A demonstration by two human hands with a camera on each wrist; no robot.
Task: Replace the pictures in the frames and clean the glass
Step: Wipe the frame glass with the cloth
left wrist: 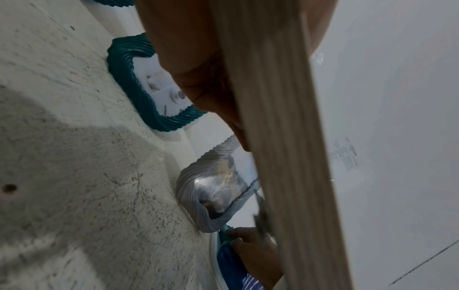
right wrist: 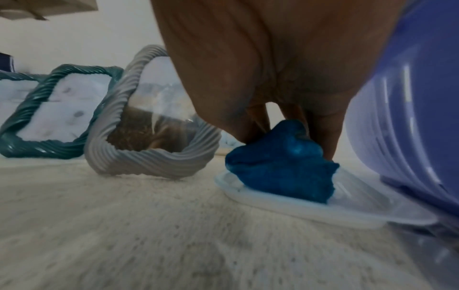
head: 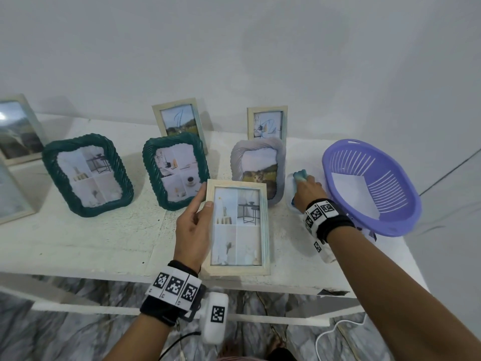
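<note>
On table (head: 78, 246): framed pictures stand in two rows; wall behind
Left hand (head: 194, 225): grips wood frame (head: 236, 227) by its left edge, thumb on the front, fingers behind; frame held glass-up over the near table edge
Right hand (head: 307, 192): fingers curled round blue cloth (right wrist: 280, 162); cloth sits on white lid (right wrist: 310, 204)
Lid: flat on table, between grey frame (head: 257, 170) and basket (head: 372, 188)
Green frames (head: 87, 175): two, upright, left of grey frame
Basket: purple, slotted, at right end; white paper (head: 354, 194) inside
</note>
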